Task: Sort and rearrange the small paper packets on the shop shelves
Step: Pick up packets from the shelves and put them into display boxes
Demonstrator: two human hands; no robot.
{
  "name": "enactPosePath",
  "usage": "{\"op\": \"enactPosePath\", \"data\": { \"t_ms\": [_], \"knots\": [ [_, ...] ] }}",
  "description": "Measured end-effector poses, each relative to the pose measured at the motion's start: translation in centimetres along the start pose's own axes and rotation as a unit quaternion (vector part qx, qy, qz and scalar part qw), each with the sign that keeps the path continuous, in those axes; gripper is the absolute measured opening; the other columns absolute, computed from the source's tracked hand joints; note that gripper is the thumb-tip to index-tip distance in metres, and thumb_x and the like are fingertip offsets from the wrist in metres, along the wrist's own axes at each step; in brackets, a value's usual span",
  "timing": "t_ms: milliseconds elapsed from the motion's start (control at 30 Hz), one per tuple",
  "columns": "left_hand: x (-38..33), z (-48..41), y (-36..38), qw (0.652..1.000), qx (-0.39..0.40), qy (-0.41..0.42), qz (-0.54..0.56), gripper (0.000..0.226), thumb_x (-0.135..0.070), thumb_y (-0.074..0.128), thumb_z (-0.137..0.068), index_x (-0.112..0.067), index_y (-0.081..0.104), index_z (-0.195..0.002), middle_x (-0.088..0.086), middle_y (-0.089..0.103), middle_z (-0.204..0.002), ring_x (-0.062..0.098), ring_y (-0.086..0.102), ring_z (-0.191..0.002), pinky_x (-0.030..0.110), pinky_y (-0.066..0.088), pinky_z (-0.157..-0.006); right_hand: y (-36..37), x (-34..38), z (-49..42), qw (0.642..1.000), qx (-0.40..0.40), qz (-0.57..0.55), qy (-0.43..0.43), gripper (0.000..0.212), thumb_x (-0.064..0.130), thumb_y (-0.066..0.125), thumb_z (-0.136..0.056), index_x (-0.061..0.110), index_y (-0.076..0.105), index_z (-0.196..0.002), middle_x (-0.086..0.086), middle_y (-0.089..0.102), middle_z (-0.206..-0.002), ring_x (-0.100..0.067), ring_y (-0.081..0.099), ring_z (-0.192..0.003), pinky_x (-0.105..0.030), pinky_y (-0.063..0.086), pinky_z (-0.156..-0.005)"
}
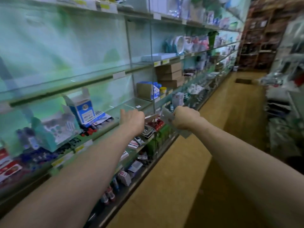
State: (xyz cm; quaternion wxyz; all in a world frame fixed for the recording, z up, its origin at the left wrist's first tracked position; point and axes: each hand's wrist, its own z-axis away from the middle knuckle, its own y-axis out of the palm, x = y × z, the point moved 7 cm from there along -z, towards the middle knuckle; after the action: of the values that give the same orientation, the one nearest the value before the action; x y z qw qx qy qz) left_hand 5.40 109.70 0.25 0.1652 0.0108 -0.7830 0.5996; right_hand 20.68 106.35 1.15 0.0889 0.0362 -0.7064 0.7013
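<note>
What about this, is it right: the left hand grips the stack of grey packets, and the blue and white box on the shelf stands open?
No: the head view shows the right hand gripping the stack of grey packets. The blue and white box on the shelf stands open.

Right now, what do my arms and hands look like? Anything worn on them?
Both arms are bare along all that shows, with no sleeves in view. The left hand and right hand are ungloved; no watch, bracelet or ring shows, though the picture is blurred.
</note>
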Motion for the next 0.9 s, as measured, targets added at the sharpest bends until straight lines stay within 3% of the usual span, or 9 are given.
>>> {"op": "enactPosePath", "data": {
  "t_ms": [133,300,467,600,700,800,900],
  "knots": [
    [-4.4,-0.8,1.3,0.998,0.004,0.053,-0.036,0.031,-0.016,0.048,-0.09,-0.02,0.059,-0.119,0.007,0.056,-0.122,0.026,0.052,-0.117,0.04,0.029,-0.098,2.0,-3.6,0.3,0.999,0.005,0.022,0.046,0.011,0.02,0.05,-0.094,0.011,0.057,-0.093,-0.002,0.05,-0.072,-0.025,0.055,-0.076,-0.034,0.044,-0.066],
    [-8.7,-2.9,2.3,0.992,0.012,0.099,-0.072,0.029,-0.015,0.047,-0.091,-0.02,0.061,-0.116,0.006,0.056,-0.122,0.026,0.05,-0.116,0.04,0.027,-0.099,3.6,-7.5,-0.4,0.997,0.006,0.034,0.074,0.009,0.017,0.053,-0.093,0.013,0.06,-0.097,-0.005,0.062,-0.089,-0.024,0.062,-0.084,-0.035,0.05,-0.076],
    [-12.3,-5.9,3.1,0.988,0.015,0.133,-0.079,0.021,-0.015,0.051,-0.091,-0.022,0.063,-0.108,0.007,0.057,-0.119,0.026,0.049,-0.114,0.044,0.027,-0.1,3.5,-11.2,-2.5,0.992,-0.006,0.071,0.102,0.01,0.009,0.05,-0.093,0.013,0.059,-0.092,-0.002,0.054,-0.075,-0.022,0.058,-0.076,-0.033,0.048,-0.07],
    [-15.3,-9.8,3.2,0.985,-0.001,0.15,-0.081,0.028,-0.014,0.049,-0.092,-0.022,0.06,-0.116,0.006,0.055,-0.123,0.026,0.046,-0.119,0.045,0.026,-0.102,3.1,-14.2,-4.9,0.99,-0.012,0.075,0.12,0.007,0.011,0.052,-0.093,0.015,0.053,-0.089,0.0,0.048,-0.07,-0.019,0.054,-0.073,-0.031,0.047,-0.07],
    [-17.6,-13.1,3.4,0.982,-0.009,0.171,-0.084,0.026,-0.014,0.048,-0.092,-0.023,0.063,-0.111,0.006,0.054,-0.124,0.027,0.045,-0.119,0.046,0.025,-0.102,2.6,-16.4,-7.1,0.988,-0.014,0.079,0.131,0.006,0.011,0.052,-0.093,0.015,0.055,-0.092,0.0,0.049,-0.072,-0.019,0.054,-0.073,-0.03,0.047,-0.069],
    [-19.6,-16.3,3.7,0.979,-0.014,0.185,-0.082,0.024,-0.015,0.052,-0.09,-0.022,0.064,-0.11,0.006,0.054,-0.124,0.027,0.043,-0.12,0.049,0.023,-0.104,2.5,-18.5,-9.7,0.987,-0.01,0.07,0.145,0.012,0.012,0.055,-0.093,0.013,0.062,-0.102,-0.003,0.057,-0.083,-0.02,0.061,-0.081,-0.033,0.054,-0.078],
    [-21.3,-19.3,4.0,0.976,-0.018,0.199,-0.082,0.025,-0.015,0.054,-0.09,-0.021,0.063,-0.113,0.006,0.055,-0.122,0.027,0.043,-0.121,0.052,0.022,-0.106,2.3,-20.4,-12.4,0.985,-0.008,0.068,0.157,0.012,0.014,0.056,-0.092,0.013,0.063,-0.102,-0.001,0.055,-0.078,-0.019,0.061,-0.08,-0.031,0.053,-0.076]
  ]
}}
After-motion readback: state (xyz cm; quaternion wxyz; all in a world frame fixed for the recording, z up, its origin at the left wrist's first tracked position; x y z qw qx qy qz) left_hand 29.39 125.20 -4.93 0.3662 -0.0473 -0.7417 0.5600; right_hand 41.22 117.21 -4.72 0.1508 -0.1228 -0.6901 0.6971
